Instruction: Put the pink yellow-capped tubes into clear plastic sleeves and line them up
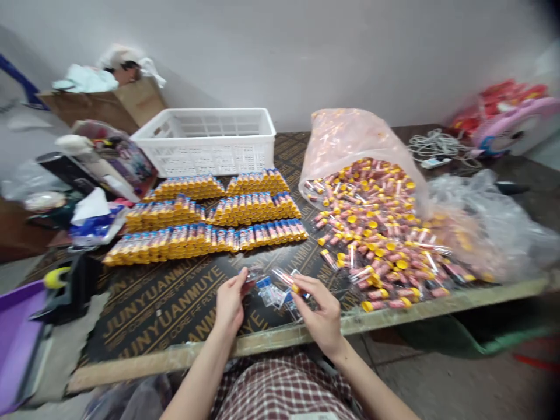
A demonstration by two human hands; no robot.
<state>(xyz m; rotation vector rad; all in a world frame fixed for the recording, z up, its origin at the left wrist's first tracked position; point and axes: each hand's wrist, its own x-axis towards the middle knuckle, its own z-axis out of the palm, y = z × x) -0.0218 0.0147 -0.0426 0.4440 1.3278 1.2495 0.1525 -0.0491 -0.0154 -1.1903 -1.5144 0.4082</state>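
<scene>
My right hand point(321, 315) pinches a clear, yellow-capped plastic tube with pink contents point(283, 277) beside small blue-and-white slips point(270, 293); I'd grip it lightly. My left hand point(230, 300) pinches a small blurred piece point(251, 275), perhaps clear plastic.

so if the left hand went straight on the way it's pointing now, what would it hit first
Probably the front row of stacked tubes, right of its middle. The left hand might pass above it, since its height over the table is unclear.
</scene>
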